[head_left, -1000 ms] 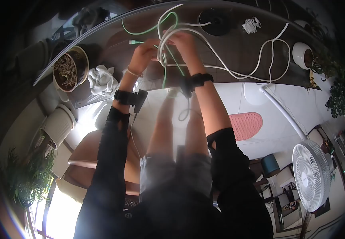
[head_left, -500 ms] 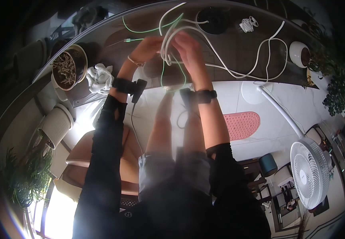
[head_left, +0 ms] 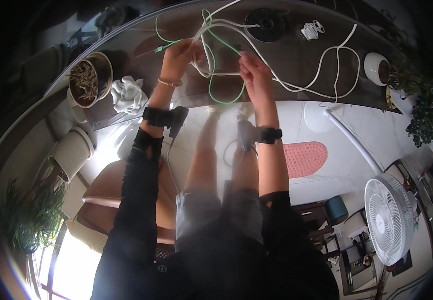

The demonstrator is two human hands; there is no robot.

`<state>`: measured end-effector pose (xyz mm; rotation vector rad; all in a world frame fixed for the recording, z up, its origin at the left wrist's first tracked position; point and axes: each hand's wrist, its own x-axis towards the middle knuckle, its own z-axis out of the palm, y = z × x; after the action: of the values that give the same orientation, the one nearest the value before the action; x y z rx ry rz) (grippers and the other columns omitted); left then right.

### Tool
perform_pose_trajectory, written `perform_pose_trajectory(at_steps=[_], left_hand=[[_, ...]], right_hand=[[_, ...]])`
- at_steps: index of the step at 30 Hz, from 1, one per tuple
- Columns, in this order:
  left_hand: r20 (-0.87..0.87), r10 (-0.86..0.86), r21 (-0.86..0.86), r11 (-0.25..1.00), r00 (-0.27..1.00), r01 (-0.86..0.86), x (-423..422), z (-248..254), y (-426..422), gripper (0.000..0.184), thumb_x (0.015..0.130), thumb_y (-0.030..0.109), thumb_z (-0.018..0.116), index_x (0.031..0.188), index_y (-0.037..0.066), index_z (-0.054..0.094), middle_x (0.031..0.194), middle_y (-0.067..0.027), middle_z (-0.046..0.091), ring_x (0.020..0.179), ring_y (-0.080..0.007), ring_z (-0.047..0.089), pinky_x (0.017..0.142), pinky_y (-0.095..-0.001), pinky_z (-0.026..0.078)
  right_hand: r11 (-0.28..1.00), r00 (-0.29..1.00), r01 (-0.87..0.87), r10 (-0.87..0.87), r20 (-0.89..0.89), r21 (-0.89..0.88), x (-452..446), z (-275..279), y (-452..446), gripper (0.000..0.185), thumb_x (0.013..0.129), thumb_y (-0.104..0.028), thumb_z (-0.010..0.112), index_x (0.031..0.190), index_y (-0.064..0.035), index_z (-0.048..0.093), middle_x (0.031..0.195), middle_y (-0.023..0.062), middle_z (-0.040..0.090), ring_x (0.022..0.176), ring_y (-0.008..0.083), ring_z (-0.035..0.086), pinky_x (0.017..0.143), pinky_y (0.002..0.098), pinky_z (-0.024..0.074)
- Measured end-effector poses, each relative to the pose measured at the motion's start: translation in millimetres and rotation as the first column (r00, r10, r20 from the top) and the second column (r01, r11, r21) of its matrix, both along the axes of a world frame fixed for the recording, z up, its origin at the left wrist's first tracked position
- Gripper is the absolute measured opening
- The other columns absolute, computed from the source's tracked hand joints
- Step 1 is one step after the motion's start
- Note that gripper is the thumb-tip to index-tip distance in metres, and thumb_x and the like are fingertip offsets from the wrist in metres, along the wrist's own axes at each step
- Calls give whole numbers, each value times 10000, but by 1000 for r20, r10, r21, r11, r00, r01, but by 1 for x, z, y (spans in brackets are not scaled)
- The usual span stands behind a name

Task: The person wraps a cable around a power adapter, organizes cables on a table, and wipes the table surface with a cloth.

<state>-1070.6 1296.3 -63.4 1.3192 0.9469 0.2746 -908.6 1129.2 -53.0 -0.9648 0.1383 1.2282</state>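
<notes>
Loops of white cable [head_left: 251, 42] and a thin green cable [head_left: 225, 102] lie tangled over the dark glossy table. My left hand [head_left: 180, 56] is closed round the white cable at the left side of its loop. Close beside that hand, the green cable's plug [head_left: 160, 49] points left. My right hand [head_left: 256, 72] pinches the green cable, which runs from its fingertips up to the left and also hangs in a loop below. A white cable passes just behind the right fingers.
On the table [head_left: 141, 65] are a potted plant [head_left: 84, 82], a crumpled white cloth [head_left: 128, 95], a round black object [head_left: 265, 25], a bundled white cable [head_left: 312, 30] and a white pot [head_left: 376, 69]. A white fan [head_left: 389, 219] stands at the right.
My right hand has moved right and down, away from the white loops, and now pinches the green cable. My left hand has moved slightly left. The green cable is spread wider between the hands.
</notes>
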Motion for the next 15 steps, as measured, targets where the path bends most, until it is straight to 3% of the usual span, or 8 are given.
perform_pose_trajectory(at_steps=[2, 3, 5, 7, 8, 11, 12, 15], left_hand=[[37, 16, 44, 999, 999, -18, 0, 1, -2, 285, 947, 207, 563, 1158, 18, 527, 860, -61, 634, 714, -126, 627, 652, -266, 526], [46, 69, -69, 995, 997, -66, 0, 5, -3, 294, 952, 214, 552, 1179, 30, 515, 870, -66, 636, 724, -136, 633, 670, -279, 537], [50, 178, -291, 944, 983, -156, 4, 23, -5, 313, 963, 228, 528, 1221, 55, 490, 889, -78, 641, 742, -156, 645, 706, -304, 559], [85, 50, -164, 986, 995, -36, 6, 22, -10, 319, 978, 239, 487, 1251, 75, 465, 911, -85, 633, 773, -175, 647, 736, -338, 568], [92, -15, -98, 995, 996, 25, 6, 22, -12, 322, 986, 244, 466, 1266, 85, 453, 922, -89, 629, 789, -185, 649, 752, -356, 573], [93, 125, -178, 978, 988, -107, 9, 23, -19, 321, 996, 220, 429, 1283, 77, 420, 960, -91, 614, 841, -185, 641, 775, -367, 571], [63, 180, -300, 942, 982, -153, 11, 24, -21, 349, 985, 148, 430, 1320, 78, 366, 957, -88, 602, 872, -173, 630, 782, -363, 569], [158, 223, -324, 932, 962, -163, 3, 3, -21, 363, 946, 122, 504, 1289, 85, 391, 1055, -129, 614, 942, -209, 629, 744, -393, 581]], right_hand=[[999, 997, -9, 12, 73, -40, 11, 14, 2, 235, 871, -123, 644, 1051, 27, 625, 794, 9, 568, 601, 28, 398, 512, 173, 294], [998, 994, -13, 20, 111, -62, 12, 21, 2, 234, 874, -125, 642, 1051, 26, 627, 792, 9, 570, 604, 25, 393, 515, 170, 292], [996, 994, -12, 22, 110, -87, 7, 12, 5, 242, 882, -130, 633, 1069, 24, 628, 871, 49, 629, 688, 57, 498, 584, 184, 352], [987, 992, -53, 69, 101, -155, -4, 4, 14, 250, 891, -135, 622, 1085, 23, 625, 927, 70, 652, 755, 86, 557, 638, 199, 391], [987, 990, -110, 119, 71, -116, -11, -3, 20, 267, 900, -150, 610, 1107, 18, 622, 982, 88, 664, 850, 131, 602, 715, 237, 428], [987, 988, -150, 151, -27, 57, -27, -19, 46, 265, 909, -136, 590, 1120, 21, 616, 970, 84, 662, 866, 135, 606, 731, 253, 443], [981, 989, -142, 146, -22, 134, -29, -20, 56, 260, 910, -127, 586, 1121, 22, 614, 968, 85, 662, 872, 143, 610, 737, 258, 446], [935, 989, -115, 140, -52, 335, -27, -14, 77, 242, 914, -98, 571, 1119, 23, 609, 957, 90, 661, 879, 162, 621, 749, 268, 457]])
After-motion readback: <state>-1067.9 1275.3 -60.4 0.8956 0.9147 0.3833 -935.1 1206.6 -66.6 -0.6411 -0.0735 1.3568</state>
